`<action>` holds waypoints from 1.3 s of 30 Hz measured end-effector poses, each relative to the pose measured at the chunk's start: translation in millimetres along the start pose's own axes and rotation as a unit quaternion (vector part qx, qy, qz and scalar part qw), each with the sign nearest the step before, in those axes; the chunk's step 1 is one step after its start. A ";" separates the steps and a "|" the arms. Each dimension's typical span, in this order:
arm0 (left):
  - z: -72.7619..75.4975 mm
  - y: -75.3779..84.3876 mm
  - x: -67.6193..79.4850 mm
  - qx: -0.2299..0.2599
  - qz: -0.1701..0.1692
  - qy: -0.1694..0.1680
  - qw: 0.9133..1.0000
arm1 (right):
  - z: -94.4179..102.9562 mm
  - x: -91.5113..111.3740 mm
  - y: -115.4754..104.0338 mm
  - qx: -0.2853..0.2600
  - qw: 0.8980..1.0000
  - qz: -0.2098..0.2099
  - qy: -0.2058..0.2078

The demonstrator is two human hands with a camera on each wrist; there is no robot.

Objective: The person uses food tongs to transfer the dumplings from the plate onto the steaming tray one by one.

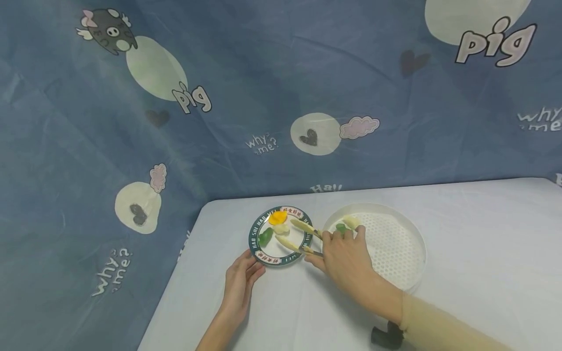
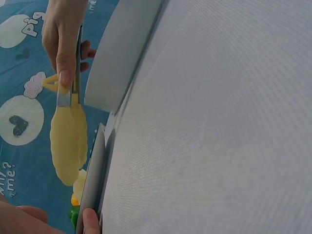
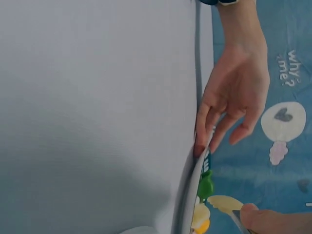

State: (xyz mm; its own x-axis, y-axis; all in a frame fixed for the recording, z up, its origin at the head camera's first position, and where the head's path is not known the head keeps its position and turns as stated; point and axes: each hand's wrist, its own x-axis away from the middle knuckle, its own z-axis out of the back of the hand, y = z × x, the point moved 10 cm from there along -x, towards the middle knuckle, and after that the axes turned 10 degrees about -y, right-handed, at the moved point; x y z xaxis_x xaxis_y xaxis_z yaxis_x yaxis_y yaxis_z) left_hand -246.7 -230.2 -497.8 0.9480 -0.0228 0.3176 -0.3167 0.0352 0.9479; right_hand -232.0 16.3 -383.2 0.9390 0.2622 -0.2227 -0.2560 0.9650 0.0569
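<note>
The left hand [image 1: 236, 282] loosely touches the plate's [image 1: 253, 238] near-left rim; the right hand [image 1: 348, 254] grips tongs [image 1: 287, 243], tips parted by the pale piece [image 1: 281, 228] on it. Picking seems in hand, calling for a squeeze.

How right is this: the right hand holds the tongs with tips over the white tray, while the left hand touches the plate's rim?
One error: in the head view, the tongs' tips are over the plate, not the white tray; the rest holds.

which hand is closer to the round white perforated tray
Right. The right hand is over the tray's left side, holding yellow-tipped metal tongs; the left hand is farther off, at the green-rimmed round plate.
</note>
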 end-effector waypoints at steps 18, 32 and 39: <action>-0.2 0.3 -0.3 0.001 -0.001 0.002 1.000 | -18.8 -24.2 -15.0 0.008 0.998 -0.011 -0.064; 1.4 -1.0 -0.9 0.005 -0.001 0.001 1.000 | -20.5 -23.8 -18.5 0.048 0.999 0.002 -0.010; 1.8 -1.4 -1.8 0.012 0.003 0.003 1.000 | -19.7 -22.7 -17.8 0.035 0.999 0.003 0.004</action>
State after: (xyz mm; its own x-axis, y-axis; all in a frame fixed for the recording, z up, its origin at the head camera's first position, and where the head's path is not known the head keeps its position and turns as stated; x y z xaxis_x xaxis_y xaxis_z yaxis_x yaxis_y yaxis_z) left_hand -248.1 -232.0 -499.6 0.9461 -0.0162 0.3235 -0.3234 0.0122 0.9462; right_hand -253.3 -6.8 -398.4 0.9357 0.2685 -0.2290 -0.2451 0.9613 0.1258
